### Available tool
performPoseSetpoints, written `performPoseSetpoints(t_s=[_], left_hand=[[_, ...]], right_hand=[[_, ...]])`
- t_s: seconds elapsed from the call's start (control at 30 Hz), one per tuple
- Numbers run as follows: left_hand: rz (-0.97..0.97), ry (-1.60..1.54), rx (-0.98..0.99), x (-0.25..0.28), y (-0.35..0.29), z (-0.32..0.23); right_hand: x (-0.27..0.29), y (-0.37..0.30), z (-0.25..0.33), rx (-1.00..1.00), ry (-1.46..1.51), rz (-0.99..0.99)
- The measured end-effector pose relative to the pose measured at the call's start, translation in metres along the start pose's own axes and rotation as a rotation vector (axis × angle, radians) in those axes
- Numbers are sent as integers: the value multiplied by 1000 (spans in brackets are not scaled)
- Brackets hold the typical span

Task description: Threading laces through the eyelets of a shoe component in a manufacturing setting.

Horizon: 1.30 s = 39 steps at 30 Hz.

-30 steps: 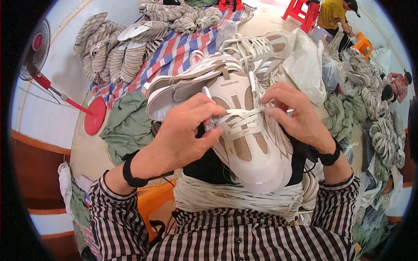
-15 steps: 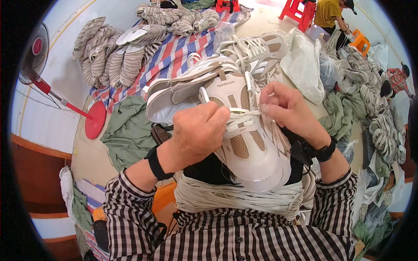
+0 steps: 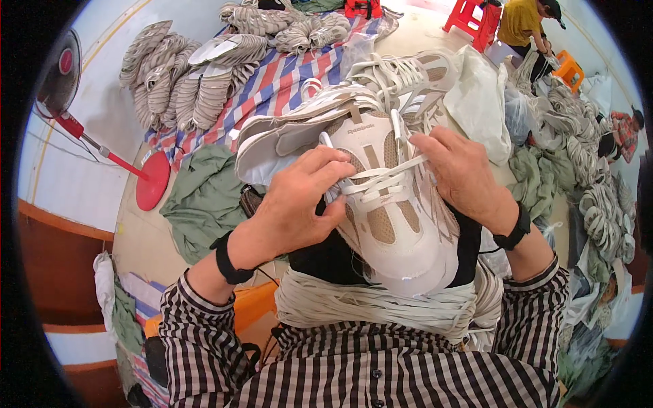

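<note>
A white and beige sneaker lies toe-down toward my body, over my dark-clad lap, with another shoe partly hidden beneath it. A flat white shoelace crosses its tongue in several rows. My left hand grips the sneaker's left lacing edge, fingers bent at the upper rows and thumb lower down; its fingertips are partly hidden. At the opposite edge, my right hand pinches the lace between thumb and forefinger and holds it taut. A hank of white laces stretches across my lap.
More shoe uppers and a laced sneaker lie just beyond. Bundled uppers rest on a striped sheet at far left, near a standing fan. A white sack is on the right; people sit farther back.
My left hand has loosened from a fist, its thumb now apart from the fingers. My right hand has turned and draws the lace rightward, making it taut across the tongue.
</note>
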<state>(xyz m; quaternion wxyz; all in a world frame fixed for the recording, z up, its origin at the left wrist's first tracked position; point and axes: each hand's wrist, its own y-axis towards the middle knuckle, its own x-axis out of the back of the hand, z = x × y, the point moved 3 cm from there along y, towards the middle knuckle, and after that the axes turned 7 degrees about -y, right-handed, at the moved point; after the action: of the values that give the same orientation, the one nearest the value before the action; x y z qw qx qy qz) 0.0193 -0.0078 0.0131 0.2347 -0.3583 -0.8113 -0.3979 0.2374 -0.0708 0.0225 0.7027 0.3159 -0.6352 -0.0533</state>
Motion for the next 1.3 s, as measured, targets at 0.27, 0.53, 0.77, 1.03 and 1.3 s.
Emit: performPoseSetpoints(t_s=[0.27,0.53,0.77,1.03,1.3], left_hand=[[-47,48,-46,-3,-3,1],[-38,75,-17,-3,0,-2],[-18,-210,232,4,19,3],[20,8,94,7,36,-8],[128,21,222,19,24,-9]], right_hand=[[-8,-13,-64,55,-239,27],[-9,-30,-95,-137,-115,227],[3,-30,-90,-272,-5,149],[29,-2,-105,-533,334,-59],[3,-3,-123,-390,-107,-25]])
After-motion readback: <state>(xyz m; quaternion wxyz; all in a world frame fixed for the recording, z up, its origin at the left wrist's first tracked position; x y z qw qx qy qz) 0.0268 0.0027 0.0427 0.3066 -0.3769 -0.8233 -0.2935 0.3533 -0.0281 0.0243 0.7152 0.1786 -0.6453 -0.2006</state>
